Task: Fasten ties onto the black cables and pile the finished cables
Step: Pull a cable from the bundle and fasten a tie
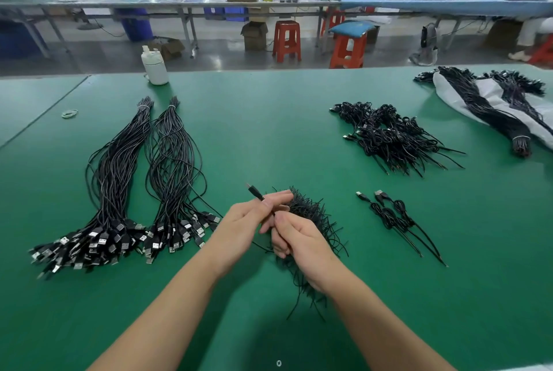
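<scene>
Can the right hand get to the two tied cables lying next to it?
Probably yes. The two tied cables lie on bare green table just right of the right hand, nothing between. But that hand is holding a cable now.

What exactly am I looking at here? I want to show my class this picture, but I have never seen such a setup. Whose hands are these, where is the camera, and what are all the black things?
There is no machine: a person works with bare hands, filmed by a camera worn on the head, looking down at a green table. The left hand and right hand both hold one black cable over a heap of black ties. Left lie two bundles of untied cables. Right lie two finished cables, and beyond them a bigger finished pile. A white bottle stands at the far edge.
</scene>
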The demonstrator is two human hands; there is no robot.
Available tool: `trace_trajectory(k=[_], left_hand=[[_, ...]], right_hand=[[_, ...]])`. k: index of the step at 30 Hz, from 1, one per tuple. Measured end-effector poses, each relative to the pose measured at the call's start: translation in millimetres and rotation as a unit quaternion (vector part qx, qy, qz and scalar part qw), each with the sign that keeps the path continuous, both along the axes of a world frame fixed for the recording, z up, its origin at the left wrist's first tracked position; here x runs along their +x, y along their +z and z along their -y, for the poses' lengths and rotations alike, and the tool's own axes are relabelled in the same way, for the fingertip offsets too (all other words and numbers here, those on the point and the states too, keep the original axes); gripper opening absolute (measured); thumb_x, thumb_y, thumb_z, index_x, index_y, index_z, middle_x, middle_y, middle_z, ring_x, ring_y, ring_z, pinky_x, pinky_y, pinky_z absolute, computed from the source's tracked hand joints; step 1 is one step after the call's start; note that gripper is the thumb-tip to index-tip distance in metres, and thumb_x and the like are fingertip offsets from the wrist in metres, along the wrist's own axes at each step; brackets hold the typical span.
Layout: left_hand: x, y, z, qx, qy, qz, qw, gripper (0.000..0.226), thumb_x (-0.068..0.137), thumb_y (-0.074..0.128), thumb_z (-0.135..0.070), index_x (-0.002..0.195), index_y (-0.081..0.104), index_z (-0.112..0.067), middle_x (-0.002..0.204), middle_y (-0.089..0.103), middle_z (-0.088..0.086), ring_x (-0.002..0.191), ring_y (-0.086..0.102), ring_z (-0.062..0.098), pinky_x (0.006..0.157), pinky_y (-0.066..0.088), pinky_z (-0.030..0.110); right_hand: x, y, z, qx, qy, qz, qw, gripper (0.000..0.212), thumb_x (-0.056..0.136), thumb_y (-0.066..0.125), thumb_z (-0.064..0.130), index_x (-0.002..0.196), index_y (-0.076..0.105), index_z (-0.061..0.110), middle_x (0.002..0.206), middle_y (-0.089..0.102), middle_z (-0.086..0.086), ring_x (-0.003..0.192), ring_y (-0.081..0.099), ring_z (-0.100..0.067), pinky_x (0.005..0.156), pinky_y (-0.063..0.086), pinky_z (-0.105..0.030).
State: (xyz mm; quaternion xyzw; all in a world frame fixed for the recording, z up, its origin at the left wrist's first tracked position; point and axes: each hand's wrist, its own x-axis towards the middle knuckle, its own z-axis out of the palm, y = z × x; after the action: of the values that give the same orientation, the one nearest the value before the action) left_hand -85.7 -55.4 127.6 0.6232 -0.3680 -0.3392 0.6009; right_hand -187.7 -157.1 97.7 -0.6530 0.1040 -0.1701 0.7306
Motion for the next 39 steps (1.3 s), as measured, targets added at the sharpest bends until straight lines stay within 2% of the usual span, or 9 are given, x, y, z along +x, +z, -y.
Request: trace_trajectory(k=[5, 12, 14, 17, 19, 23, 30, 33, 39], left_hand=[[-1.8, 1.7, -2.1, 0.034, -0.023, 0.005, 0.999, 0.046, 0.097, 0.034, -0.047, 0.121, 0.071, -0.033, 0.101, 0.068, 0.023, 0.120, 0.061, 0.007, 0.114, 0.035, 0.035], [0.7, 8.1, -8.9, 0.061, -0.023, 0.089, 0.994, 0.050, 0.098, 0.027, -0.044, 0.121, 0.070, -0.037, 0.063, 0.047, -0.004, 0.076, 0.061, -0.006, 0.080, 0.038, 0.007], [0.8, 9.1, -9.5, 0.034, 0.004, 0.106, 0.994, 0.048, 0.104, 0.027, -0.035, 0.119, 0.072, -0.033, 0.070, 0.061, -0.018, 0.081, 0.061, -0.007, 0.085, 0.039, 0.008], [3.8, 17.7, -2.9, -0.123, 0.076, -0.081, 0.986, 0.050, 0.106, 0.024, -0.017, 0.108, 0.073, -0.007, 0.113, 0.074, 0.007, 0.118, 0.064, 0.017, 0.105, 0.043, 0.034], [14.9, 29.1, -3.3, -0.231, 0.068, -0.304, 0.922, 0.045, 0.099, 0.035, -0.023, 0.085, 0.075, -0.007, 0.092, 0.075, 0.012, 0.091, 0.073, 0.023, 0.081, 0.057, 0.033], [33.1, 34.1, -27.4, -0.204, -0.146, -0.398, 0.883, 0.036, 0.100, 0.042, -0.027, 0.081, 0.067, -0.010, 0.066, 0.061, 0.000, 0.032, 0.040, 0.009, 0.038, 0.038, 0.017], [38.1, 20.9, -56.9, 0.105, -0.323, -0.126, 0.932, 0.049, 0.102, 0.043, -0.035, 0.098, 0.067, 0.007, 0.065, 0.068, 0.016, 0.041, 0.062, 0.016, 0.036, 0.038, 0.017], [25.5, 18.2, -53.6, 0.244, -0.339, -0.009, 0.908, 0.049, 0.108, 0.031, -0.028, 0.093, 0.065, 0.004, 0.068, 0.069, 0.014, 0.046, 0.065, 0.016, 0.040, 0.044, 0.022], [19.3, 1.5, -56.7, 0.426, -0.233, 0.126, 0.865, 0.045, 0.108, 0.028, -0.027, 0.094, 0.060, 0.000, 0.077, 0.074, 0.011, 0.058, 0.070, 0.020, 0.056, 0.056, 0.026]], right_hand=[[0.9, -1.1, -7.2, 0.012, 0.013, 0.002, 1.000, 0.033, 0.098, 0.044, 0.033, 0.075, 0.067, 0.028, 0.055, 0.029, 0.004, 0.052, 0.021, -0.013, 0.054, 0.014, -0.039], [-1.0, 2.3, -11.8, 0.011, 0.026, -0.008, 1.000, 0.030, 0.098, 0.044, 0.032, 0.078, 0.062, 0.019, 0.054, 0.030, 0.005, 0.050, 0.022, -0.010, 0.051, 0.016, -0.029], [0.0, 4.7, -13.7, 0.022, 0.036, -0.008, 0.999, 0.032, 0.099, 0.043, 0.031, 0.077, 0.061, 0.017, 0.054, 0.031, 0.004, 0.051, 0.023, -0.012, 0.052, 0.015, -0.032], [1.6, 3.8, -17.1, 0.049, 0.057, -0.018, 0.997, 0.038, 0.105, 0.041, 0.032, 0.075, 0.058, 0.016, 0.055, 0.030, 0.004, 0.052, 0.022, -0.011, 0.052, 0.018, -0.029], [2.7, 1.6, -20.4, 0.068, 0.061, -0.032, 0.995, 0.039, 0.105, 0.043, 0.036, 0.072, 0.053, 0.018, 0.056, 0.026, 0.003, 0.052, 0.021, -0.011, 0.052, 0.021, -0.025], [4.8, -2.0, -21.2, 0.117, 0.083, -0.053, 0.988, 0.037, 0.097, 0.048, 0.039, 0.064, 0.048, 0.022, 0.058, 0.021, 0.000, 0.054, 0.018, -0.015, 0.052, 0.029, -0.024], [0.2, -0.5, -13.2, 0.002, 0.138, -0.167, 0.976, 0.041, 0.098, 0.050, 0.029, 0.057, 0.053, 0.024, 0.050, 0.026, 0.004, 0.047, 0.017, -0.014, 0.047, 0.016, -0.029], [3.0, -3.1, -19.6, -0.165, 0.131, -0.226, 0.951, 0.041, 0.096, 0.050, 0.026, 0.057, 0.058, 0.022, 0.052, 0.039, 0.005, 0.052, 0.031, -0.015, 0.052, 0.025, -0.033], [3.6, -7.0, -18.1, -0.228, 0.112, -0.253, 0.934, 0.036, 0.093, 0.049, 0.035, 0.061, 0.055, 0.019, 0.052, 0.043, 0.004, 0.053, 0.036, -0.015, 0.052, 0.029, -0.030]])
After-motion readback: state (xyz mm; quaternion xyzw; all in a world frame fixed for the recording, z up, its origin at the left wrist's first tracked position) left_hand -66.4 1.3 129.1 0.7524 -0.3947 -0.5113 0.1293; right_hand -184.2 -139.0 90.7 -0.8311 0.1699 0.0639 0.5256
